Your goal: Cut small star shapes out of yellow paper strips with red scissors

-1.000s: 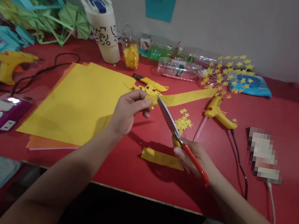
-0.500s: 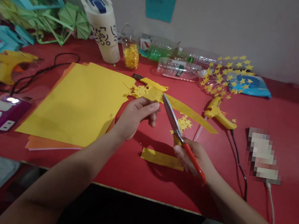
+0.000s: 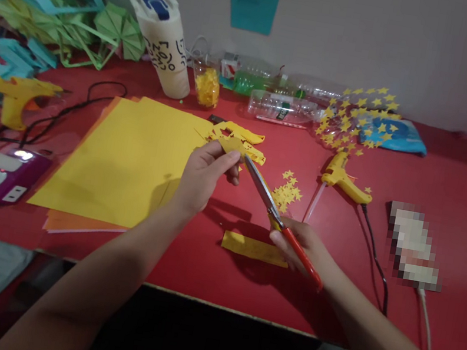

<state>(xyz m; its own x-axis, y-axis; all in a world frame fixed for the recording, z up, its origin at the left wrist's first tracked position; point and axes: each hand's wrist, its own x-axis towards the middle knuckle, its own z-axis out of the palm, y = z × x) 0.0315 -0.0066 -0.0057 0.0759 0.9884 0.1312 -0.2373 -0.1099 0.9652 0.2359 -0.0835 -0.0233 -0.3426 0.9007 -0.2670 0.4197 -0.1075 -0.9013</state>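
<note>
My left hand (image 3: 204, 176) pinches a small piece of yellow paper (image 3: 235, 146) between thumb and fingers. Red-handled scissors (image 3: 300, 257) are in my right hand (image 3: 298, 242); their blades look closed, with the tips at the paper's right edge. Yellow paper scraps (image 3: 257, 155) lie behind the fingers, beside a yellow cutter (image 3: 243, 133). A small pile of yellow stars (image 3: 288, 193) rests on the red table beyond the scissors. Nearer the front edge lies a yellow strip (image 3: 253, 248).
Yellow sheets (image 3: 119, 162) lie at left, near a purple power box (image 3: 4, 178). Two yellow glue guns (image 3: 343, 178) flank the work area, with cords. A white tumbler (image 3: 165, 47), bottles (image 3: 283, 108) and a blue packet (image 3: 396, 135) stand or lie behind. A phone (image 3: 414, 244) is at right.
The long yellow strip that stretched right from my left hand is gone from there; only a small piece shows in the fingers. The star pile is now uncovered. The view has shifted slightly.
</note>
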